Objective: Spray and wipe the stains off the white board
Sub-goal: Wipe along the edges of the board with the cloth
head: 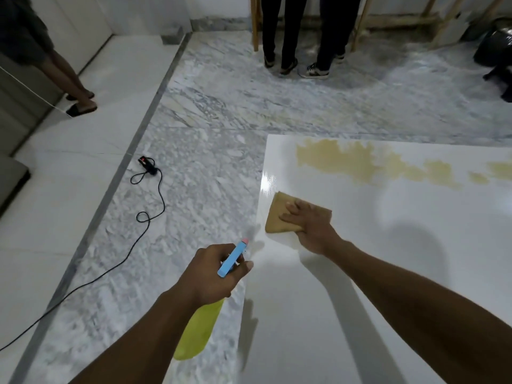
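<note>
A glossy white board [388, 259] lies flat on the marble floor and fills the right half of the view. A yellowish-brown stain [360, 162] runs in patches along its far part. My right hand [307, 223] presses flat on a tan cloth [279, 217] near the board's left edge, short of the stain. My left hand [210, 273] holds a spray bottle [199, 328] with a yellow-green body and a blue head with a pink tip, over the board's left edge, its nozzle pointing away from me.
A black cable with a switch [146, 164] snakes over the marble floor to the left. Two people's legs [302, 51] stand at the far side by wooden frames. Another person's legs [74, 87] are at far left. A dark bag [493, 45] sits far right.
</note>
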Demonstrator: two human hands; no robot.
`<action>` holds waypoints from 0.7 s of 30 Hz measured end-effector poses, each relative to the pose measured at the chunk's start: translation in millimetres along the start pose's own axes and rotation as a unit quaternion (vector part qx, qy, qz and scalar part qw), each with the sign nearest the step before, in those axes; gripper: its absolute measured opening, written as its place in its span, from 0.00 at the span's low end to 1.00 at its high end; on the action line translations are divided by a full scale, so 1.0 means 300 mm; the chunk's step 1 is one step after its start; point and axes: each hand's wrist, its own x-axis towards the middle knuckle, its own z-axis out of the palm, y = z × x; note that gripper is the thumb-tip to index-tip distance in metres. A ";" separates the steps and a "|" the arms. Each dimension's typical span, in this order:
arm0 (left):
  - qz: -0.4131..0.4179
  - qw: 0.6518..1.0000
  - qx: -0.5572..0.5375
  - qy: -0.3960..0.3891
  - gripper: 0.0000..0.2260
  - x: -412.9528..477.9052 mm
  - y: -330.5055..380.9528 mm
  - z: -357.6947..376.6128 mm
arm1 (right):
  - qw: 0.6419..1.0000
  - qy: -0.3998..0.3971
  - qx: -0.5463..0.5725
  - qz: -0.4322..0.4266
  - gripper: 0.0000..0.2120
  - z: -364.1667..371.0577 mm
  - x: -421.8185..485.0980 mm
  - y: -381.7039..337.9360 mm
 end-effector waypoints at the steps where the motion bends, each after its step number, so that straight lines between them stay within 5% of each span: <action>1: -0.002 1.000 -0.003 0.004 0.11 -0.019 -0.002 0.007 | 1.000 -0.004 0.018 0.009 0.24 0.015 -0.058 -0.019; 11: 0.027 0.999 0.026 -0.002 0.14 -0.387 -0.032 0.127 | 0.995 0.009 0.088 -0.049 0.17 0.144 -0.619 -0.358; 14: 0.024 1.000 0.016 -0.006 0.14 -0.534 -0.057 0.166 | 0.986 -0.063 0.139 0.073 0.12 0.056 -0.729 -0.540; 17: 0.023 1.000 0.011 0.002 0.14 -0.684 -0.079 0.193 | 0.868 -0.160 0.395 0.254 0.09 -0.089 -0.802 -0.670; 21: 0.021 1.000 0.000 0.018 0.15 -0.822 -0.085 0.208 | 0.660 -0.111 0.648 0.365 0.15 -0.231 -0.884 -0.726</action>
